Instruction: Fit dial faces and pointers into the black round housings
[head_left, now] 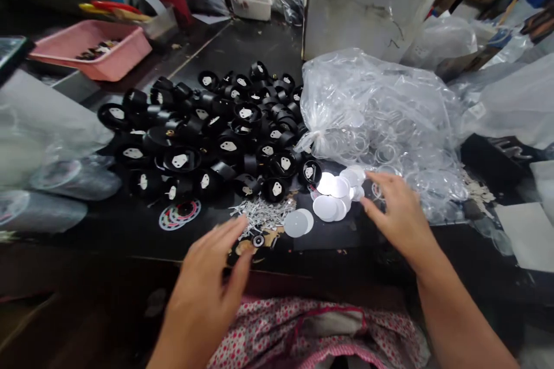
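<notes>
Both hands over the near edge of a dark table (259,40). Left hand (210,279): thumb and fingers spread apart, nothing visible between them. Fingertips just beside a loose heap of small metal pins (265,212), near side of table; a small round washer (258,240) lies close to the thumb, on the near side of the heap. Right hand (400,219): thumb and fingers apart too, at the right edge of a pile of pale discs (325,207); can't tell if the fingertips touch the discs. Pile sits near, right of the pins, discs overlapping, some catching bright light. Two loose discs (295,223), one partly over the other, lie between pins and pile.

Far side of pins and discs: big jumble of black round cases (228,146), many showing a white plate inside, tilted every which way. Printed dials (184,211), red, white and black, overlap left of the pins. Right of the cases, a clear plastic bag (389,83), neck bunched toward the cases, full of clear rings (384,153).

Far left, a pink tray (116,63) with small dark bits inside. Near left, cylindrical stacks in clear wrap (43,210), blurred. Right edge, a white sheet (528,236). Nearest, below the table edge, pink-and-white patterned cloth (264,323) between the forearms.
</notes>
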`<state>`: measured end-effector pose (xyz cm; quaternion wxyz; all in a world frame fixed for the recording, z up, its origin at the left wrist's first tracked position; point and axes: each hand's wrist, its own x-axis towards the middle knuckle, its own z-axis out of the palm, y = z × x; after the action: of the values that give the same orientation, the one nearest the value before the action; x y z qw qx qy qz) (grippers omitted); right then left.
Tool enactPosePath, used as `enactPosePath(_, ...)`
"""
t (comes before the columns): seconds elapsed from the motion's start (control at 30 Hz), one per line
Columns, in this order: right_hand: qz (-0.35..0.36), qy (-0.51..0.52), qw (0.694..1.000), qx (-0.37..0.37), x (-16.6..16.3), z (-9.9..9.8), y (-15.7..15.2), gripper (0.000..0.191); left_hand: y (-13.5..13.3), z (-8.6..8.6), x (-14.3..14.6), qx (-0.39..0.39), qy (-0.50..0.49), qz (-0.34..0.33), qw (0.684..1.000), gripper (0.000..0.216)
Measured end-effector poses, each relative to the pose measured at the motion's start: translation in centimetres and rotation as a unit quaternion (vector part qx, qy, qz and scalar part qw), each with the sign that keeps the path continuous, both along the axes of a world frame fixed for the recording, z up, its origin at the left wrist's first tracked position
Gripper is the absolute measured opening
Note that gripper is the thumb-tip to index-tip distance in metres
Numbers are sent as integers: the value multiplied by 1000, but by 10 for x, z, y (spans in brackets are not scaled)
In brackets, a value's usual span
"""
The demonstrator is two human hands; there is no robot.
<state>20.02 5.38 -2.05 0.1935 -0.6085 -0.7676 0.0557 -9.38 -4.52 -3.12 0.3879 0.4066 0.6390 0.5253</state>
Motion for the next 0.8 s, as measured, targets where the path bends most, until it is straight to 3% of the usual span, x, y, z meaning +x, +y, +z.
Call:
enactPosePath(0.07, -40, -1, 998, 47, 3, 6, 1, 43, 39, -1, 19, 87, 160, -54, 982, 47)
enactPosePath(0.13, -7, 60, 997, 46, -3, 10, -5, 37, 68, -6, 30, 122, 261, -69, 955, 54)
enactPosePath(0.23, 79, 156, 984, -45, -23, 12, -18, 25, 86, -15, 33, 131, 326, -79, 933, 54)
enactPosePath(0.3, 102, 172, 974, -107, -39, 11, -25, 19, 84, -15, 31, 140, 313, -82, 936, 52)
enactPosePath(0.37, 120, 151, 972, -136, -56, 9, -27, 19, 76, -9, 30, 143, 223, -60, 962, 57)
enactPosePath(0.47, 151, 50, 977, -140, -80, 4, -26, 36, 54, 9, 30, 91, -60, 20, 994, 59)
enactPosePath(0.53, 159, -16, 978, -134, -91, 0, -23, 45, 37, 20, 30, -5, -252, 60, 966, 50)
enactPosePath(0.6, 162, -32, 977, -135, -96, -3, -18, 39, 21, 25, 30, -111, -374, 78, 917, 45)
enactPosePath(0.7, 141, 41, 977, -157, -90, -3, -9, 18, 4, 22, 33, -217, -457, 98, 857, 40)
enactPosePath(0.8, 94, 152, 963, -202, -73, -1, 1, 2, 0, 18, 39, -277, -490, 109, 819, 33)
